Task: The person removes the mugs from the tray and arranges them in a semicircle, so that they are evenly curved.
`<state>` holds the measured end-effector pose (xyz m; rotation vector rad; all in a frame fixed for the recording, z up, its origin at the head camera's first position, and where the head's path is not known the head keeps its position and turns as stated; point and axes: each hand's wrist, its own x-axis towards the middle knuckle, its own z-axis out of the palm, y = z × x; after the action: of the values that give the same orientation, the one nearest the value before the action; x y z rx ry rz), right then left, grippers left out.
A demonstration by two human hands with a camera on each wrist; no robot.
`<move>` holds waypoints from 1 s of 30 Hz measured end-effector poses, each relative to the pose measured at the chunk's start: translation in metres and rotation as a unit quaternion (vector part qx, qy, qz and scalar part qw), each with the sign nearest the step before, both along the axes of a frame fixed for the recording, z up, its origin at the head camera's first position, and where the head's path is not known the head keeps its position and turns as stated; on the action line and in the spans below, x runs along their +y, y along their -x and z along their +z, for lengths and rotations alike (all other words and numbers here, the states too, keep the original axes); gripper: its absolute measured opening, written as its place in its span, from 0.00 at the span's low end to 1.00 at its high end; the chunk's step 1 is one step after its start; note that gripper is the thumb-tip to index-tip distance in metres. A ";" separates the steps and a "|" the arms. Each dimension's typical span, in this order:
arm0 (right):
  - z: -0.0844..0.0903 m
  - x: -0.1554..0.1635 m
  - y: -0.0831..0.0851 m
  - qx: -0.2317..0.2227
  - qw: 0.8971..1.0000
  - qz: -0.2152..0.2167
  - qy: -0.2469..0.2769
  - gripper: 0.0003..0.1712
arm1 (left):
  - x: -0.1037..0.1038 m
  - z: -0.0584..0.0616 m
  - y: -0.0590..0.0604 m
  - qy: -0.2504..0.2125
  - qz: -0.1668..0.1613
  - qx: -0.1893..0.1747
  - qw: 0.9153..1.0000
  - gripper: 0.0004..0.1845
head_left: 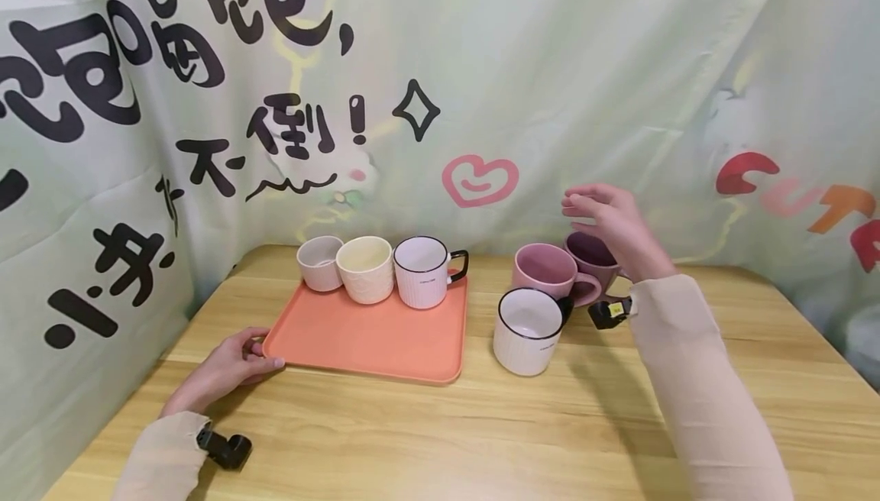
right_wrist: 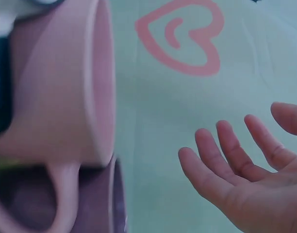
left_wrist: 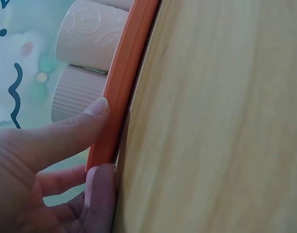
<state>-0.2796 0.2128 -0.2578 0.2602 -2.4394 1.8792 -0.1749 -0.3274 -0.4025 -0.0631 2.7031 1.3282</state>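
At the front left corner of the orange tray (head_left: 371, 337), my left hand (head_left: 230, 363) grips the rim, its thumb (left_wrist: 73, 133) against the front side and its fingers round the corner. Along the tray's back stand a small light grey cup (head_left: 321, 276), a cream cup (head_left: 366, 276) and a white mug (head_left: 421, 279) with a black rim and handle. My right hand (head_left: 612, 222) is raised with loosely spread fingers, holding nothing, above a dark purple mug (head_left: 596, 260). A pink mug (head_left: 543, 272) stands beside that one, and another white black-rimmed mug (head_left: 525, 341) is in front.
The wooden table (head_left: 385, 440) extends in front of the tray and to the right of the mugs. A printed cloth (head_left: 584, 66) with large dark characters and a pink heart hangs close behind the table's back edge and along its left side.
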 end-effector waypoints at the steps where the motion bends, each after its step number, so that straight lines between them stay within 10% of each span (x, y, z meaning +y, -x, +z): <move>1: 0.002 -0.004 0.001 -0.003 1.000 0.005 -0.003 0.25 | 0.000 0.000 0.000 -0.002 -0.001 0.000 1.000 0.40; 30: 0.009 -0.096 0.026 -0.131 0.986 0.101 -0.039 0.29 | 0.000 0.000 -0.001 -0.005 0.001 0.004 1.000 0.39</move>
<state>-0.3061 0.1173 -0.2487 0.2908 -2.7565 2.0150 -0.1738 -0.3276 -0.4025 -0.0587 2.7032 1.3457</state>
